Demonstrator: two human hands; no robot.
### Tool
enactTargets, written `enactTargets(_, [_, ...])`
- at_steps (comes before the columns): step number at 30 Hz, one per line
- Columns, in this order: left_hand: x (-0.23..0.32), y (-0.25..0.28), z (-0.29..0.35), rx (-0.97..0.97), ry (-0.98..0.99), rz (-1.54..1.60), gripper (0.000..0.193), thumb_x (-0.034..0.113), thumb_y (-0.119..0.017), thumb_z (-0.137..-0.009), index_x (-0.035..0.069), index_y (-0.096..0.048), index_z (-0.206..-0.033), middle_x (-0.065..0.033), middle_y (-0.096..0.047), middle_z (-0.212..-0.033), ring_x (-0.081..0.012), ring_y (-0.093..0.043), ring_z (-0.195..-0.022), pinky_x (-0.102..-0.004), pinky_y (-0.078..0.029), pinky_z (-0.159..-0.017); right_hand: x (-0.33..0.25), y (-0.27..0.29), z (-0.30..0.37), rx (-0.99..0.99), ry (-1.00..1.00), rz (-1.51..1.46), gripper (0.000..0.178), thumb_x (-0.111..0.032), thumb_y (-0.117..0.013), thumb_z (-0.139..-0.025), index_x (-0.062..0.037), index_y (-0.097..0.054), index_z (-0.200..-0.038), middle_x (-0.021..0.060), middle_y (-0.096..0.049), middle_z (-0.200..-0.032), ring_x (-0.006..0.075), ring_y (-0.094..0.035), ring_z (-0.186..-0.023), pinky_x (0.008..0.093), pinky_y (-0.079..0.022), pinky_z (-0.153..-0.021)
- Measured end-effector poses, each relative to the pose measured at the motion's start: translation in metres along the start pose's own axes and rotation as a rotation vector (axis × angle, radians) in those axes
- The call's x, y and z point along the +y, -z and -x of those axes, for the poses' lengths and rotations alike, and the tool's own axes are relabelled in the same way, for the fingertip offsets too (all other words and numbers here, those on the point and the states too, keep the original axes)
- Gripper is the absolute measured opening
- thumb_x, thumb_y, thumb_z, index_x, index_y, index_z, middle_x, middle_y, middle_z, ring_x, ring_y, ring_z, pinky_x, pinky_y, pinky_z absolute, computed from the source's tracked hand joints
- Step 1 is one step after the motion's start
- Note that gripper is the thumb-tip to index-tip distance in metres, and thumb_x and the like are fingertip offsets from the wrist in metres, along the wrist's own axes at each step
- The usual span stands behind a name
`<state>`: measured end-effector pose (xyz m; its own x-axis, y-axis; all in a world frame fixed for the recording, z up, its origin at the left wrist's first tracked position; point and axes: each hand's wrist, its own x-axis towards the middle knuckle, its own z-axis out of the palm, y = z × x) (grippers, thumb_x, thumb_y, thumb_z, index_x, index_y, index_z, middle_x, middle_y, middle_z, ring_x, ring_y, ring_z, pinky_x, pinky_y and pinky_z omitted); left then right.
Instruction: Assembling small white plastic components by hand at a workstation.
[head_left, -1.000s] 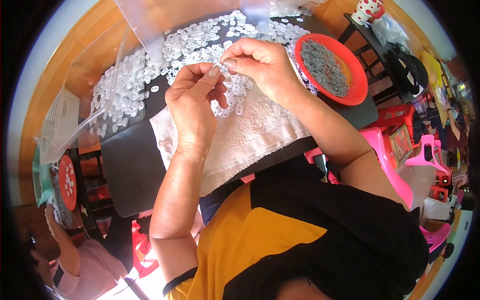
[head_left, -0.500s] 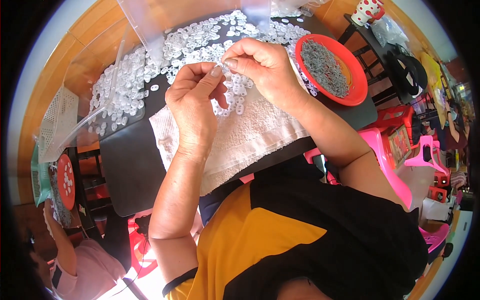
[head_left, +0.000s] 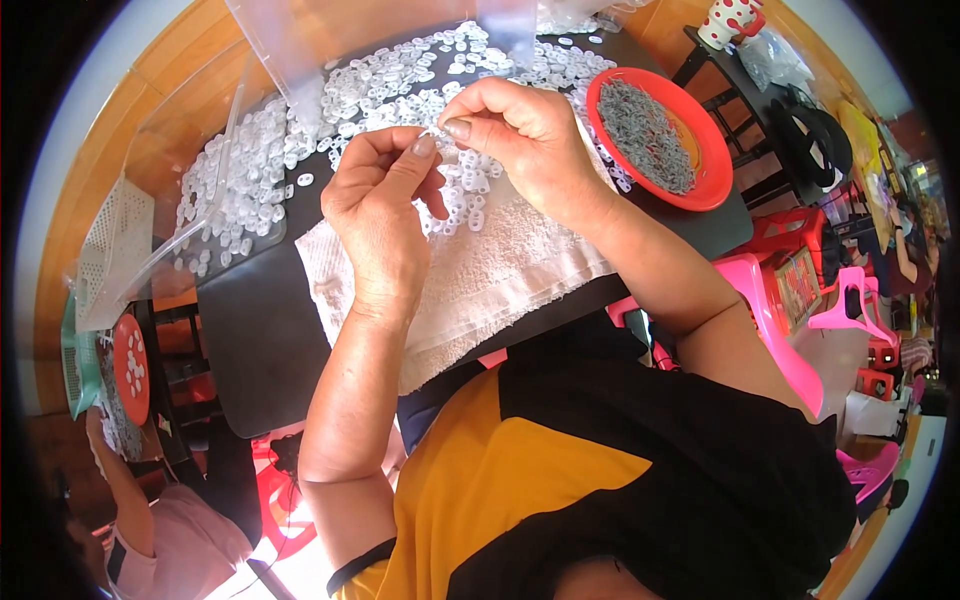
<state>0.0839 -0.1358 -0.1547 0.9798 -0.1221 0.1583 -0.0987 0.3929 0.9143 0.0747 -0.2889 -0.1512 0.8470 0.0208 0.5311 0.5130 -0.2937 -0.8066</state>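
My left hand pinches a small white oval plastic piece between thumb and forefinger, mostly covered by the fingertips. Against it, the thumb and forefinger of my right hand are pressed together; whatever they grip is too small to make out. Under both hands lies a cream towel, its far part bearing a small heap of similar white pieces with two holes. To the right, a red round tray holds many thin grey pieces, like short wires or pins.
Many more white pieces cover the far and left parts of the black table. Clear plastic panels stand there. A white perforated basket is at left, near another person's arm. Pink chairs stand at right.
Both hands have stayed together over the towel, shifting very slightly left in the picture. The pinch of each hand looks the same.
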Motion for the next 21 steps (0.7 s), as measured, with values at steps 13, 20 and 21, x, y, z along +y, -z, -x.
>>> enactTargets(13, [-0.005,-0.002,0.005,0.030,-0.078,-0.034,0.005,0.000,-0.065,-0.088,-0.004,-0.062,-0.087,-0.0061,-0.061,-0.073,-0.0093,-0.053,-0.053,-0.0218,-0.041,-0.044,0.005,-0.006,0.004,-0.007,0.032,-0.018,0.004,0.000,-0.062,-0.089,0.0016,-0.065,-0.091,0.0031,-0.067,-0.080,0.0076,-0.060,-0.075,0.0230,-0.050,-0.069])
enactTargets(20, [-0.013,0.000,0.002,0.077,-0.184,-0.157,0.005,-0.002,-0.067,-0.086,-0.002,-0.063,-0.087,-0.0045,-0.061,-0.071,-0.0064,-0.050,-0.054,-0.0204,-0.040,-0.044,0.010,-0.018,0.004,0.006,-0.106,-0.083,0.004,0.000,-0.061,-0.089,0.0023,-0.064,-0.089,0.0026,-0.065,-0.078,0.0071,-0.058,-0.073,0.0228,-0.049,-0.068])
enactTargets(21, [-0.013,0.000,0.002,0.063,-0.167,-0.136,0.004,-0.001,-0.067,-0.086,-0.002,-0.063,-0.087,-0.0052,-0.062,-0.072,-0.0071,-0.052,-0.055,-0.0208,-0.041,-0.045,0.009,-0.018,0.005,0.008,-0.103,-0.084,0.004,0.000,-0.061,-0.089,0.0023,-0.064,-0.089,0.0026,-0.065,-0.078,0.0071,-0.058,-0.073,0.0228,-0.049,-0.068])
